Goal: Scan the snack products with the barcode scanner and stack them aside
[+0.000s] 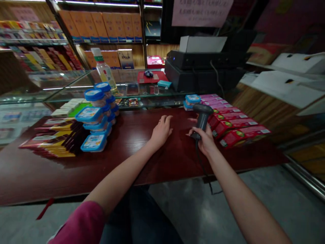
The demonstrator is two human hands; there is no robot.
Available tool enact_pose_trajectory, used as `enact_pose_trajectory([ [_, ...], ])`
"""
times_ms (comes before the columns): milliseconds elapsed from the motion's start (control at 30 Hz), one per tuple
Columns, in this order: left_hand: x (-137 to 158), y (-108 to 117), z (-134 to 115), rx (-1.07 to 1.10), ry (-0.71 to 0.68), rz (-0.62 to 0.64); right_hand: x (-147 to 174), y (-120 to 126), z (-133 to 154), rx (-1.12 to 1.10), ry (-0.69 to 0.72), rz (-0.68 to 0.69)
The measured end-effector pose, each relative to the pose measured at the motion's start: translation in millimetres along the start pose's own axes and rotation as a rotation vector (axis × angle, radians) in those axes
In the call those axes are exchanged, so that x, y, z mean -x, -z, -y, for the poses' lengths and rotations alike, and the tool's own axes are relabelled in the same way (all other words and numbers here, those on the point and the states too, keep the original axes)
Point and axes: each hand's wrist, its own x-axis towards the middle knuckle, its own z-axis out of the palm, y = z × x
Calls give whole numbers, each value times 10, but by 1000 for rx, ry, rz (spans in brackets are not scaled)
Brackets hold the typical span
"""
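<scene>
In my right hand (207, 140) is a dark grey barcode scanner (202, 118), held upright by its handle with the head on top. Its black cord (199, 157) drops over the table's front edge. My left hand (161, 130) rests over the dark red tabletop (132, 132), fingers loosely spread and nothing in them. Right of the scanner lie red and pink boxes (236, 123) in a row. Behind the scanner sit small blue-lidded tubs (192, 99). To the left of my left hand stand stacked blue-lidded plastic containers (93, 140).
Brown and yellow packets (56, 137) lie at the left, beside white and green packs (73, 107). A clear bottle (104, 69) stands on the glass counter (76, 83) behind. A black printer-like machine (203, 71) sits at the back right. Shelves of orange boxes (101, 25) line the wall.
</scene>
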Motion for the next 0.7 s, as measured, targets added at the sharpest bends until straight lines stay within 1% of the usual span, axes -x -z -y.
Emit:
enact_pose_trajectory([
  [100, -589, -416, -20, 200, 30, -42, -28, -2, -51, 8, 26, -16],
  [167, -940, -647, -32, 330, 16, -85, -51, -5, -86, 6, 43, -40],
  [267, -1377, -911, -46, 478, -5, -168, -84, 8, -117, -20, 30, -106],
  [333, -1593, -1037, -43, 553, 21, -228, -102, 15, -125, -33, 14, -135],
  [400, -1747, -1132, -25, 629, 51, -250, -113, 13, -129, -42, 13, -140],
  [533, -1923, -1237, -3, 694, 117, -217, -107, -10, -131, -23, 9, -118],
  [633, -1979, -1246, -51, 704, 197, -275, -93, -12, -132, -5, 5, -103],
  [700, -1947, -1213, -104, 751, 195, -314, -94, -5, -135, -16, 8, -110],
])
